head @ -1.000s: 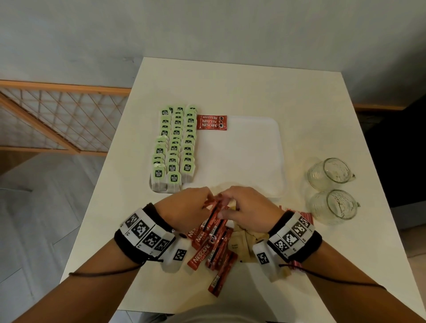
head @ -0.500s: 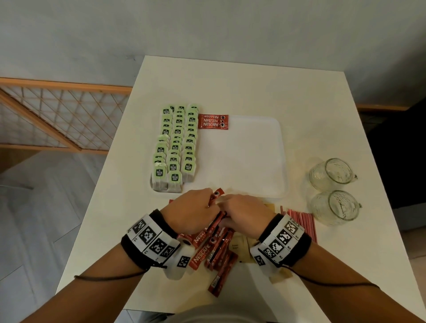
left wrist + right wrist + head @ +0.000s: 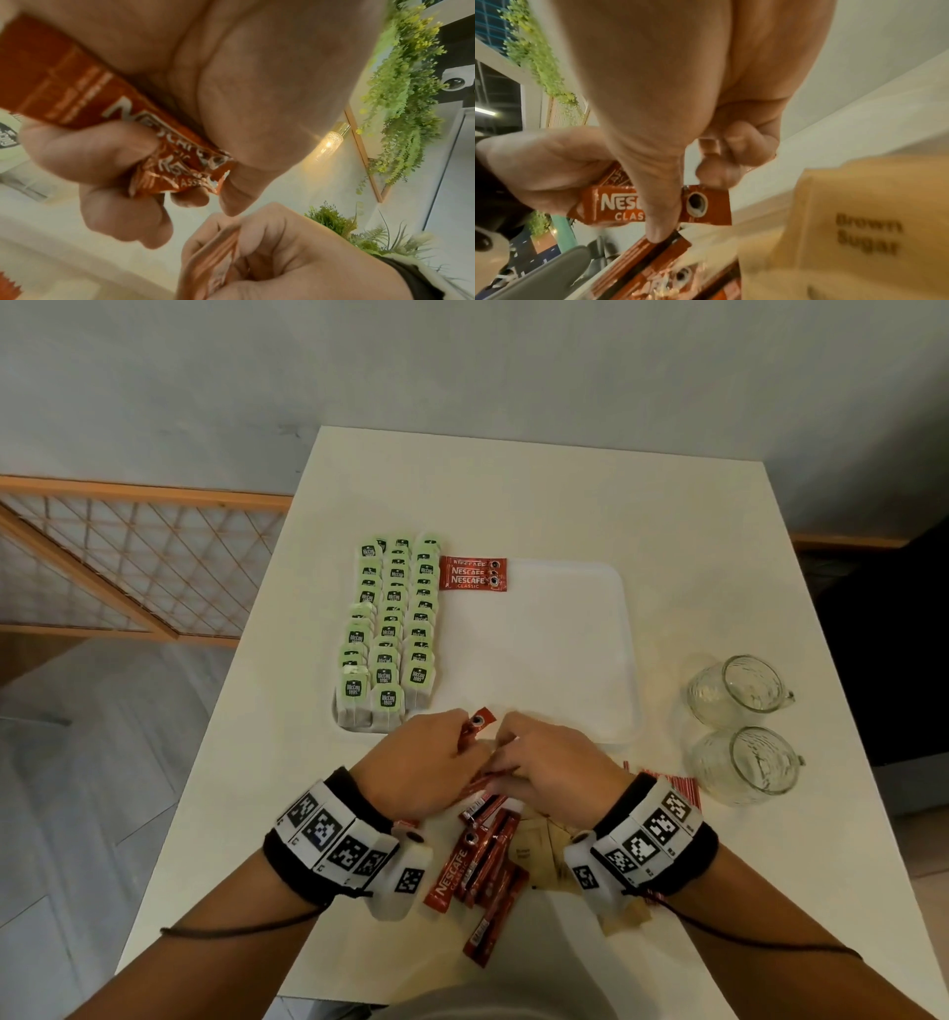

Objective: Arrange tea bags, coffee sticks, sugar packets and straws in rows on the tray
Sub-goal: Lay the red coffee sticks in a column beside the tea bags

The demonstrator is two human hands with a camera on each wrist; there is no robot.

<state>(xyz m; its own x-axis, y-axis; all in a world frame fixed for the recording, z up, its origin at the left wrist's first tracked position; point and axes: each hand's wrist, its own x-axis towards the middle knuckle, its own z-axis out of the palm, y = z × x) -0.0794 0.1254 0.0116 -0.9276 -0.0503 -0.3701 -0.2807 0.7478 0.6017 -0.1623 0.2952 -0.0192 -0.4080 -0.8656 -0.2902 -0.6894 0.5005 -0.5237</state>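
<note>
1. The tray (image 3: 565, 660) sits at mid-frame on the counter (image 3: 513, 480); tea bags (image 3: 395, 629) fill its left side in three rows, so that part looks done
2. Only two coffee sticks (image 3: 473, 574) lie on the tray, at its upper edge beside the tea bags
3. The left hand (image 3: 426, 762) pinches a coffee stick (image 3: 475, 729) just below the tray; the right hand (image 3: 549, 765) pinches another from the loose pile (image 3: 477, 870)
4. Brown sugar packets (image 3: 539, 855) and straws (image 3: 672, 785) at lower right remain unplaced, so most work is left

Left hand (image 3: 544, 172) grips coffee stick (image 3: 706, 205); right thumb (image 3: 659, 223) presses another.
</note>
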